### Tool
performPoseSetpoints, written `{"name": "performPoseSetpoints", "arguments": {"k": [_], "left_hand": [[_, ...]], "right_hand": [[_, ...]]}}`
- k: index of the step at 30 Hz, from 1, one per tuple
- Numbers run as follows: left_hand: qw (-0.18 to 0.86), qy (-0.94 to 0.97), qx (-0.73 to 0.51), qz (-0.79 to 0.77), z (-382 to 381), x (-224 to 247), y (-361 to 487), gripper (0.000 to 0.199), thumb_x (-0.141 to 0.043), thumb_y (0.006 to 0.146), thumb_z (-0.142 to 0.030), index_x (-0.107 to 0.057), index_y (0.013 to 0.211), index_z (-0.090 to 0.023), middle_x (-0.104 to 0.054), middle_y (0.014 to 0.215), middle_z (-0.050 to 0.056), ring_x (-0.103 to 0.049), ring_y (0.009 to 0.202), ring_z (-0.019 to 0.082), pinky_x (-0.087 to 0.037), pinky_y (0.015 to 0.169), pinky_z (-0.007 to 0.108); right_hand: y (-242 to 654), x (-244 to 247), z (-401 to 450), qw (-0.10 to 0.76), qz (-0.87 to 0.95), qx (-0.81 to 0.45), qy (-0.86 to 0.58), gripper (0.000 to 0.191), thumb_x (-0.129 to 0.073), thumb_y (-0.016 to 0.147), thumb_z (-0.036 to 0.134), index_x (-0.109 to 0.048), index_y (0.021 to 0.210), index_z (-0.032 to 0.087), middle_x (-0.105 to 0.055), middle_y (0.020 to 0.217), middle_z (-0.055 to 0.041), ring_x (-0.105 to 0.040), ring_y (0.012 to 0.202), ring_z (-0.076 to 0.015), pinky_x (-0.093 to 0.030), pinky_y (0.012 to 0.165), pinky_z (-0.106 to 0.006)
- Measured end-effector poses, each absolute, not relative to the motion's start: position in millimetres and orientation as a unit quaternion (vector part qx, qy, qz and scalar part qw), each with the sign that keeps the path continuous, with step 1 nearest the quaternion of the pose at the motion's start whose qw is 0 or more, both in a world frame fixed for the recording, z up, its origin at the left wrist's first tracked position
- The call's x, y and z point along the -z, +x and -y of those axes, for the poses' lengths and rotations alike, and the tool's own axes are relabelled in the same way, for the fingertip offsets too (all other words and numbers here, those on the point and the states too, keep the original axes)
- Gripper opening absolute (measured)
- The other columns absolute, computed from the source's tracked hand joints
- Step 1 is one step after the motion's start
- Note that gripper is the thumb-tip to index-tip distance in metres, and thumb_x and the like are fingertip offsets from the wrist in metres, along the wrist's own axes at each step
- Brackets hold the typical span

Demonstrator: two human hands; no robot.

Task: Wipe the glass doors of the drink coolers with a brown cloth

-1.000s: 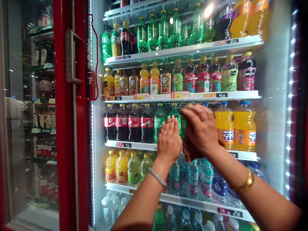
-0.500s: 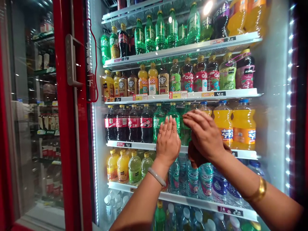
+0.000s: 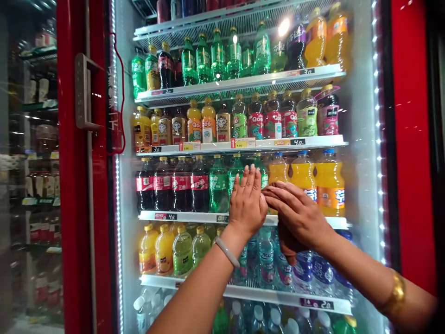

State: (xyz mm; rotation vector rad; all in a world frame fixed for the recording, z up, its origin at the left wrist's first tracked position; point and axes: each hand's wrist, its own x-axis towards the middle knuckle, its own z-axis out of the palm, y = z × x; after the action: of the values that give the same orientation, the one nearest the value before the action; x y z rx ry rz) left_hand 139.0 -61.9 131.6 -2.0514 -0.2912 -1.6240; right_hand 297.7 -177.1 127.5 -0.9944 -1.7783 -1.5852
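Observation:
My left hand [image 3: 246,206] is raised, its back toward me and its fingers stretched upward, flat in front of the green soda bottles [image 3: 218,181]. It holds nothing. Beside it, my right hand [image 3: 301,213] slants in with straight fingers pointing left. Its fingertips come up against the edge of my left hand, overlapping it in view. A dark brown shape [image 3: 288,243] shows under my right palm and looks like a reflection in glass. Orange soda bottles [image 3: 329,181] stand behind my right hand. Whether either palm touches the glass is hidden.
A lit drinks cooler fills the view, its white shelves [image 3: 194,215] lined with bottles. Cola bottles [image 3: 181,183] stand at the left of the middle shelf. The red door frame [image 3: 73,208] carries a grey handle [image 3: 83,93]. Another glass-fronted cabinet [image 3: 41,155] stands further left.
The cooler has shifted left in view. My hands have come together: the gap between them has closed, with my right fingertips now at my left hand's edge.

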Motion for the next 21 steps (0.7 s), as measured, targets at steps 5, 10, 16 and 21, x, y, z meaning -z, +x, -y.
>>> {"name": "performPoseSetpoints", "arguments": {"k": [5,10,16,21], "left_hand": [[0.290,-0.760,0.571,0.114,61,-121,140,0.074,-0.042,0.100,-0.019,-0.020,0.170,-0.009,-0.031,0.176,0.013,-0.017,0.168,0.023,-0.025,0.138,0.048],[0.299,-0.751,0.573,0.133,60,-121,142,0.075,-0.041,0.100,-0.017,-0.016,0.170,-0.007,-0.030,0.176,0.017,-0.016,0.168,0.025,-0.028,0.136,0.050],[0.313,-0.761,0.553,0.130,60,-125,146,0.075,-0.045,0.101,-0.019,-0.018,0.170,-0.010,-0.031,0.176,0.015,-0.021,0.167,0.024,-0.025,0.138,0.052],[0.311,-0.757,0.557,0.141,84,-129,177,0.068,-0.045,0.101,-0.019,-0.029,0.165,-0.003,-0.035,0.174,0.018,-0.028,0.165,0.026,-0.031,0.136,0.048]], "right_hand": [[305,-166,178,0.394,0.551,0.611,-0.409,0.043,-0.058,0.095,0.007,-0.064,0.135,0.023,-0.066,0.141,-0.0093,-0.057,0.139,-0.0294,-0.051,0.119,-0.054],[285,-159,163,0.388,0.590,0.594,-0.386,0.043,-0.057,0.096,0.007,-0.065,0.135,0.023,-0.066,0.144,-0.0075,-0.051,0.145,-0.0269,-0.049,0.122,-0.051],[325,-133,198,0.294,0.648,0.596,-0.372,0.041,-0.060,0.098,0.012,-0.065,0.136,0.027,-0.067,0.144,-0.0027,-0.054,0.143,-0.0251,-0.049,0.122,-0.049],[319,-157,191,0.401,0.549,0.604,-0.416,0.041,-0.060,0.094,0.008,-0.065,0.131,0.023,-0.068,0.139,-0.0080,-0.055,0.140,-0.0266,-0.050,0.120,-0.049]]}}
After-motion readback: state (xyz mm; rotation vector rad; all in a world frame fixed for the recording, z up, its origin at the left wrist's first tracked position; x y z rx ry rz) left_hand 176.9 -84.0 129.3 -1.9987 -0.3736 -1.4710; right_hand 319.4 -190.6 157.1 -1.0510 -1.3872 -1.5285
